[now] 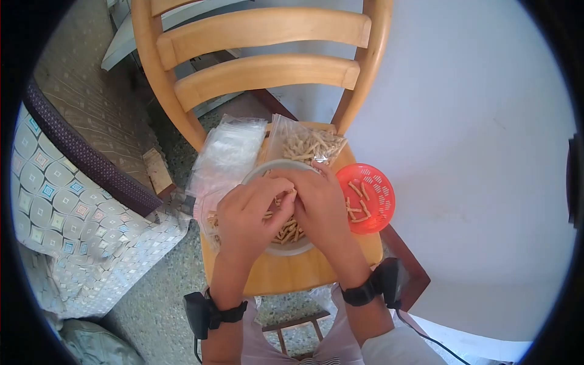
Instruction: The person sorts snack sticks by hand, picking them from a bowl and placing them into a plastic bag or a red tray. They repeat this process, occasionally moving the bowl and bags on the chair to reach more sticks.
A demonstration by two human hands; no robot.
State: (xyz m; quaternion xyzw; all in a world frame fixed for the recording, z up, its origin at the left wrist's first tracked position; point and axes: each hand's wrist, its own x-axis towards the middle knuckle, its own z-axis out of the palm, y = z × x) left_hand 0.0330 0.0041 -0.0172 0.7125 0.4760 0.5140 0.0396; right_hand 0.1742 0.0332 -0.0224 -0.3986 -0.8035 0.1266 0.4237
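Above a grey bowl (292,249) on the wooden chair seat, my left hand (246,210) is closed, its thumb and finger pinching a short tan stick (292,191), perhaps a dried root piece. My right hand (319,204) is curled against it, fingertips meeting at the same stick and partly hidden. More short tan sticks (287,232) fill the bowl beneath. Right of my right hand is a red plastic basket (384,210) with several sticks (359,207) in it. Behind the bowl lies a clear bag of tan sticks (307,143).
A stack of clear plastic bags (228,149) lies at the seat's back left. Another bag with sticks (211,222) is beside the bowl, partly under my left hand. The chair back (267,70) rises beyond. A white wall (480,152) stands right; patterned fabric (67,201) hangs left.
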